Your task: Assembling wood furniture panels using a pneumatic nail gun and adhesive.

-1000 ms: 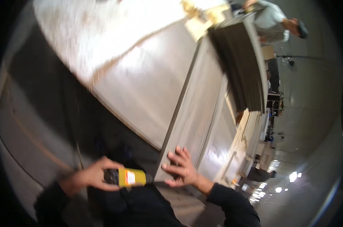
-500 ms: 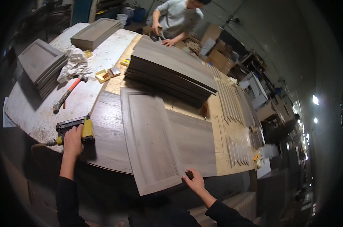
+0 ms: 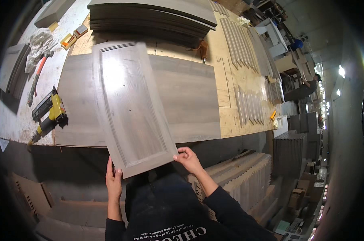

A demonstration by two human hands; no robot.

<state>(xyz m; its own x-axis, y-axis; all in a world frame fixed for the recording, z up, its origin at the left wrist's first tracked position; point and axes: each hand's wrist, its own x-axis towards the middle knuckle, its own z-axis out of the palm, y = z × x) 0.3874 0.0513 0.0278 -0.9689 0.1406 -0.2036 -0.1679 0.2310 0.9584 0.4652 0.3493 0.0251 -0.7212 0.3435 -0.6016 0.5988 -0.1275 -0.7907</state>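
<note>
A grey-brown framed cabinet door (image 3: 139,120) lies slantwise over a wide flat wooden panel (image 3: 186,98), its near end jutting past the table edge toward me. With my left hand (image 3: 114,180) I grip the door's near left edge, thumb and fingers on either side. At the near right corner my right hand (image 3: 188,160) pinches the opposite edge between thumb and fingers. A yellow and black nail gun (image 3: 55,110) rests on the table to the left, apart from both hands.
A stack of dark boards (image 3: 149,22) stands beyond the door, a wooden-handled tool (image 3: 203,50) beside it. At left lie a hammer (image 3: 39,74), white cloth (image 3: 40,45) and small boxes (image 3: 69,40). Thin wood strips (image 3: 240,44) lie at right; more stacked pieces (image 3: 246,176) stand below.
My left hand has let go of the nail gun and taken the door's left edge. My right hand has closed on the right corner. The view has tilted down, losing the co-worker across the table.
</note>
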